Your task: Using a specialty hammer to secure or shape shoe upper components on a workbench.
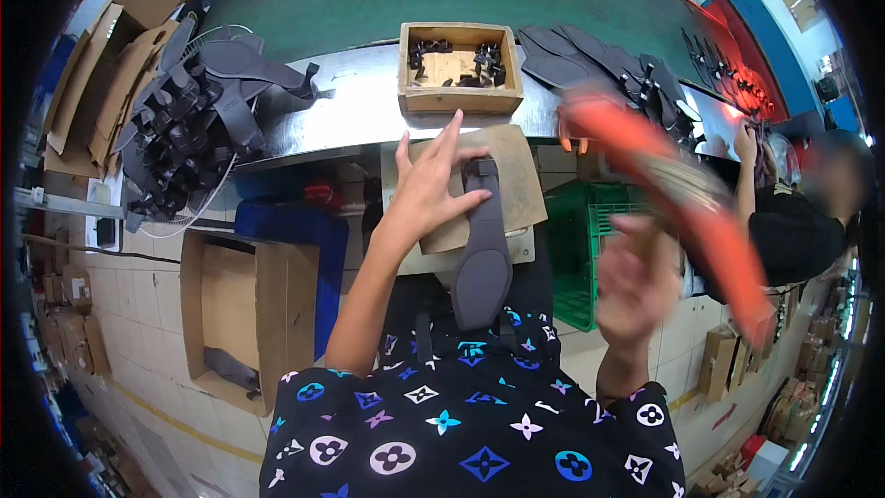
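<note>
A dark grey strap (483, 269) with a wide rounded end lies lengthwise over a tan pad on a pale block (518, 251), its broad end toward my body. At its far end is a black clip (480, 168). My left hand (433, 180) holds the strap down there, thumb and forefinger on either side of the clip, other fingers spread. Raised at the right, my right hand (636, 288) is closed around what looks like a mallet with red ends (613, 129) and a metallic middle, smeared by motion. The mallet is apart from the strap.
Beyond the block, a wooden box (461, 101) of black clips stands on the metal bench edge. Grey straps (562, 51) lie right of it; a wire basket (198, 207) at left is piled with more. Cardboard box (277, 323) and green crate (567, 286) flank me. Another person (797, 231) works at right.
</note>
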Available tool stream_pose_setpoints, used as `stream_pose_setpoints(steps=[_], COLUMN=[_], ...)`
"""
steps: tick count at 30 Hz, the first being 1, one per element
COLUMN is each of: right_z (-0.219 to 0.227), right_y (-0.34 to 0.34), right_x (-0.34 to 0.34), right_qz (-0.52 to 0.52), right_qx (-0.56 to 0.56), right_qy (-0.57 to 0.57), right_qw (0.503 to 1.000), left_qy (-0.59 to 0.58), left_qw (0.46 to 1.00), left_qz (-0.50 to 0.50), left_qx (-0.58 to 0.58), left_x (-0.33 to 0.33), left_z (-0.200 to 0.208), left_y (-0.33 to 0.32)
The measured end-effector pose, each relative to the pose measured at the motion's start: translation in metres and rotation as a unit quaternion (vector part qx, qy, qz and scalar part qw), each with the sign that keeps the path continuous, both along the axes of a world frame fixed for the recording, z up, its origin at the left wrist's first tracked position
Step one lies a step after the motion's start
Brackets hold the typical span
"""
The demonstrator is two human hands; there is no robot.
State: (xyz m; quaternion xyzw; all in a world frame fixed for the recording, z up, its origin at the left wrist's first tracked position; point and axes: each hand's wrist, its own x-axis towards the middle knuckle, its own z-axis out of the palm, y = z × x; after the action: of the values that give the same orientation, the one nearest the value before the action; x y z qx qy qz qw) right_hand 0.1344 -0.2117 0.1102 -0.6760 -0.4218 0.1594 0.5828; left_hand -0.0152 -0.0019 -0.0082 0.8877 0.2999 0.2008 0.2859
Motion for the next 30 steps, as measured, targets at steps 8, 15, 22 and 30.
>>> stream_pose_setpoints(steps=[8,15,22,30], right_z=[-0.04,-0.051,-0.02,0.0], right_y=[0.024,0.051,0.063,0.073], right_x=[0.008,0.024,0.031,0.027], right_qz=[0.113,0.098,0.356,0.642], right_qx=[-0.027,-0.058,0.002,0.099], right_qy=[-0.288,-0.345,-0.375,-0.047], right_qw=[0.951,0.932,0.856,0.759], left_qy=[-0.072,-0.212,-0.2,-0.205], left_qw=[0.994,0.907,0.797,0.691], left_qz=[-0.008,-0.135,-0.199,-0.315], left_qx=[0.081,-0.338,-0.534,-0.618], left_x=[0.005,-0.034,-0.056,-0.048], left_z=[-0.008,0.057,0.096,0.094], left_y=[0.004,-0.067,-0.09,-0.093])
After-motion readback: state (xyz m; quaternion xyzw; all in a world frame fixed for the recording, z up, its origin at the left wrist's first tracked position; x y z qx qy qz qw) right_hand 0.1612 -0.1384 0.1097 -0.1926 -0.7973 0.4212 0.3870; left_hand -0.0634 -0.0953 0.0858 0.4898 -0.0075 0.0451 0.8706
